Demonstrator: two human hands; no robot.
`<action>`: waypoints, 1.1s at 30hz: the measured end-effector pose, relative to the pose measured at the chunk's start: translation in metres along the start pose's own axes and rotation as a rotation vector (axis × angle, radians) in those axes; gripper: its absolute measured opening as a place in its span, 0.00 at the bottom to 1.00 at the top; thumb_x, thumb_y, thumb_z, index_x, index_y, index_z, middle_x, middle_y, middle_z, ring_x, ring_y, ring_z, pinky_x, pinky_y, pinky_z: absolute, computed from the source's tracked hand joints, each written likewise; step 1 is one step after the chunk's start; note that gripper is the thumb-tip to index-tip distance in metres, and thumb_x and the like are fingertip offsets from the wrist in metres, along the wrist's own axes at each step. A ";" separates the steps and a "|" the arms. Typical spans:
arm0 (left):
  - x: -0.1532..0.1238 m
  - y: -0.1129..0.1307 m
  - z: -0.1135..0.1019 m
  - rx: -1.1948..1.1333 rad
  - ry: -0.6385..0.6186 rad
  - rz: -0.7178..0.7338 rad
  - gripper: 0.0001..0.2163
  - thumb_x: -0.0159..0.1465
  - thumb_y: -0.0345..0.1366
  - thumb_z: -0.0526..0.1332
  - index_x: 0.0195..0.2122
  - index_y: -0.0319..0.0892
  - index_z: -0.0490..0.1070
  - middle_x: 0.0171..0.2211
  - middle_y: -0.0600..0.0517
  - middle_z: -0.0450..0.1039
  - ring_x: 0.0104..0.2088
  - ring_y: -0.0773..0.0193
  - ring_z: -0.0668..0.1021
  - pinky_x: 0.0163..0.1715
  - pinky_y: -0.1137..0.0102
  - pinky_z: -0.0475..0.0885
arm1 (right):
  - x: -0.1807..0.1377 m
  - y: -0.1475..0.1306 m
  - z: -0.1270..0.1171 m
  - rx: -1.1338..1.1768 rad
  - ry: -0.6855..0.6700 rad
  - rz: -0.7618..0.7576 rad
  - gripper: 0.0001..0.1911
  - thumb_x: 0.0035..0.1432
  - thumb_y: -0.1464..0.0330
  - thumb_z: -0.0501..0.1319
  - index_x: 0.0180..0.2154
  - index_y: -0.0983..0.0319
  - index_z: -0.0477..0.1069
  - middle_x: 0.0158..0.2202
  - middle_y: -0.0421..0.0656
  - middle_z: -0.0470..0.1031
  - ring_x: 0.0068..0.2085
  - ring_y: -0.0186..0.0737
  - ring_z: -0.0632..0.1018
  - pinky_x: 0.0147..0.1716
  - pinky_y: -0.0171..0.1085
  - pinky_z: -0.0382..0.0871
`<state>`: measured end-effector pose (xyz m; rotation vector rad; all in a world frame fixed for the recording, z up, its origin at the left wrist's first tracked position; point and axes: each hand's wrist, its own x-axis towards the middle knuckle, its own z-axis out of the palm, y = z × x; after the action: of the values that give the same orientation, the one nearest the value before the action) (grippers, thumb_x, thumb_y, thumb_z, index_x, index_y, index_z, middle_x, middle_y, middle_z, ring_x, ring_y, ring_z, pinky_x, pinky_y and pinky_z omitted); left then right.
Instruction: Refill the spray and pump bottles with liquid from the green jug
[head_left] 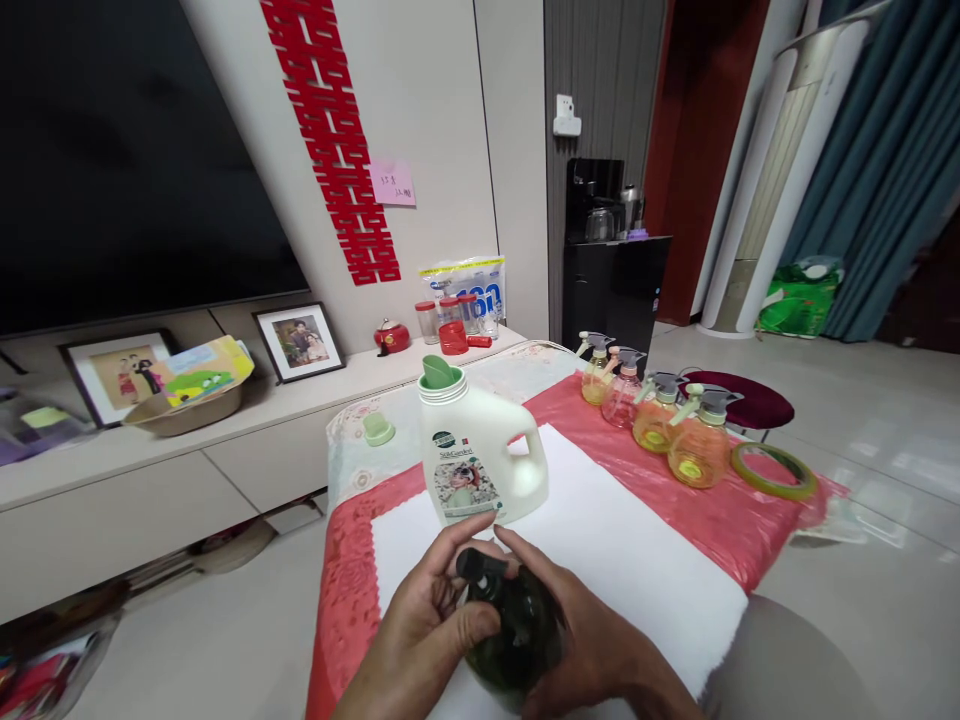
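Note:
A dark green pump bottle with a black pump head is held between my hands near the front of the table, tilted a little. My left hand is closed about its neck and pump, thumb pressed near the collar. Around the bottle's right side wraps my right hand; some of its fingers are hidden behind the bottle. Just beyond stands a large pale green detergent jug with its mouth uncapped and a green spout showing. A light green cap lies left of the jug.
Several tinted pump bottles line the table's right side, beside a roll of tape. A white cloth covers part of the red plastic sheet. Behind, a cabinet carries frames, a basket and jars. A dark red stool stands right.

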<state>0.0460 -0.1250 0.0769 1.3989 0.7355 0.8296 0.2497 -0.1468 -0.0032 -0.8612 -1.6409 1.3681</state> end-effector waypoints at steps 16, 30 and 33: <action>-0.007 -0.003 0.007 0.057 0.034 0.074 0.26 0.64 0.46 0.65 0.62 0.48 0.67 0.55 0.44 0.76 0.57 0.49 0.77 0.59 0.56 0.72 | 0.000 -0.018 0.002 0.058 0.019 -0.007 0.64 0.39 0.64 0.73 0.73 0.61 0.41 0.68 0.55 0.51 0.66 0.53 0.62 0.68 0.48 0.56; -0.013 -0.012 0.023 -0.053 0.202 0.036 0.25 0.62 0.49 0.65 0.60 0.50 0.72 0.61 0.47 0.72 0.65 0.51 0.69 0.67 0.59 0.60 | 0.000 -0.017 0.001 0.111 0.032 -0.046 0.54 0.47 0.66 0.73 0.71 0.58 0.50 0.69 0.50 0.48 0.69 0.50 0.56 0.70 0.42 0.53; -0.010 -0.011 0.023 -0.092 0.240 0.047 0.24 0.58 0.47 0.69 0.56 0.48 0.75 0.53 0.46 0.79 0.60 0.50 0.75 0.62 0.60 0.67 | -0.001 -0.013 0.002 0.139 0.029 -0.015 0.60 0.45 0.64 0.75 0.72 0.57 0.45 0.69 0.50 0.48 0.69 0.51 0.57 0.70 0.44 0.52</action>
<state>0.0609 -0.1452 0.0671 1.2513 0.8391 1.0680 0.2486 -0.1509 0.0096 -0.7823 -1.5080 1.4338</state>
